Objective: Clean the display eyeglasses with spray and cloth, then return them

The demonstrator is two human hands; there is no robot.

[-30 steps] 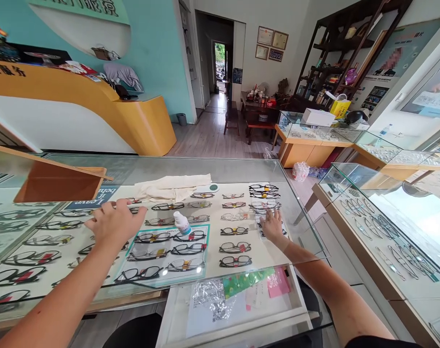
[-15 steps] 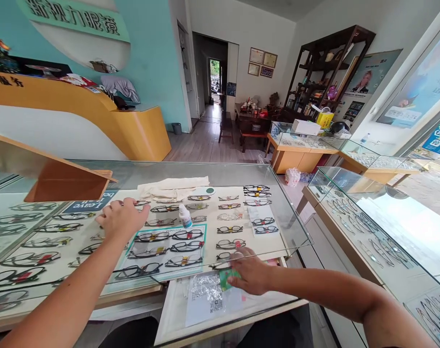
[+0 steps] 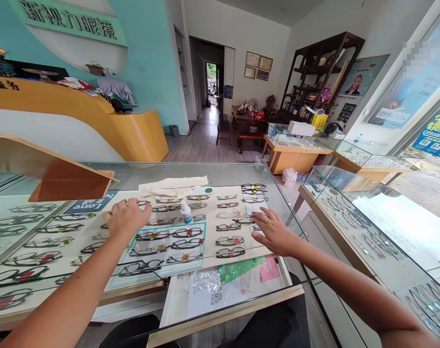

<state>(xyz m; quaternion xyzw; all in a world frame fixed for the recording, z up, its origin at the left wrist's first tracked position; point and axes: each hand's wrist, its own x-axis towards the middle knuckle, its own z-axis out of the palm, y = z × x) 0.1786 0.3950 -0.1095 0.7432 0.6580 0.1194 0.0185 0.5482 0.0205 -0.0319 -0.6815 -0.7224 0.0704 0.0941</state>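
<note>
My left hand (image 3: 127, 220) rests on the glass top of the display case (image 3: 234, 171), fingers spread and nothing in them. Close to its right stands a small white bottle (image 3: 185, 212). My right hand (image 3: 274, 232) is flat over the glass at the right, fingers stretched out and empty. Under it, part of the rows of eyeglasses is hidden. Beneath the glass, a pair of dark-framed eyeglasses (image 3: 230, 252) lies nearest the front in the column left of that hand. A folded beige cloth (image 3: 172, 186) lies beyond the bottle.
In front of me an open drawer (image 3: 225, 324) holds papers, clear plastic, a green leaflet (image 3: 242, 270) and a pink note (image 3: 269, 268). A tilted wooden-backed mirror or stand (image 3: 71, 181) is at the left. Another glass case (image 3: 314, 212) stands to the right.
My right hand has moved up and to the right, from above the drawer's back edge to over the eyeglasses, uncovering the green leaflet and pink note. My left hand stays nearly in place.
</note>
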